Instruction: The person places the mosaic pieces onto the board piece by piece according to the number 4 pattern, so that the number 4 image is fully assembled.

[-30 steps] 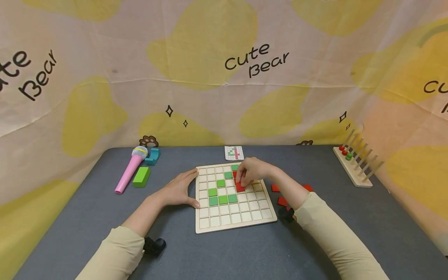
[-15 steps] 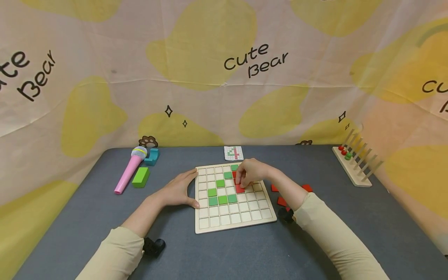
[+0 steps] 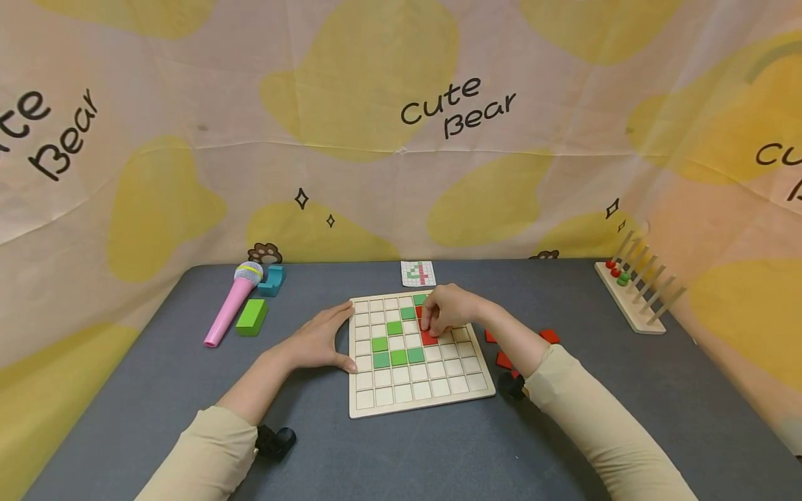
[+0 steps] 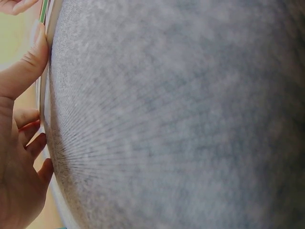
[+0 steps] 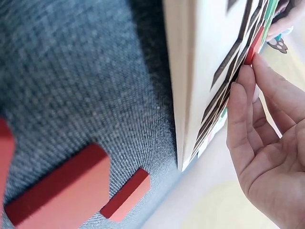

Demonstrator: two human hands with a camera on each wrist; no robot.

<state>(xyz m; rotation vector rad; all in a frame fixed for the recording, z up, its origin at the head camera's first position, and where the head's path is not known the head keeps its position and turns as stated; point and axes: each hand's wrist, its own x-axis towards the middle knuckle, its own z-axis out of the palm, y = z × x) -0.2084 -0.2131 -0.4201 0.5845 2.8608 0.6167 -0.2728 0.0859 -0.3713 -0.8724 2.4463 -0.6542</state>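
A square wooden grid board (image 3: 403,378) lies on the dark table, with several green tiles (image 3: 399,358) set in its cells. My left hand (image 3: 318,341) rests along the board's left edge, thumb and fingers spread against it. At the upper right part of the grid, my right hand (image 3: 456,308) has thumb and fingertips together on a red tile (image 3: 429,339). The right wrist view shows those fingertips right at the red tile (image 5: 255,47). Another red tile is partly hidden behind the right fingers. A small pattern card (image 3: 418,273) lies behind the board.
Loose red tiles (image 3: 549,337) lie right of the board, partly behind the right forearm. At the left are a pink toy microphone (image 3: 227,312), a green block (image 3: 252,318) and a blue curved block (image 3: 272,280). A pegged wooden rack (image 3: 639,306) with beads stands far right.
The red tile under my right fingertips looks slightly lower and flatter in its cell than a second ago. Both hands stay almost in place.
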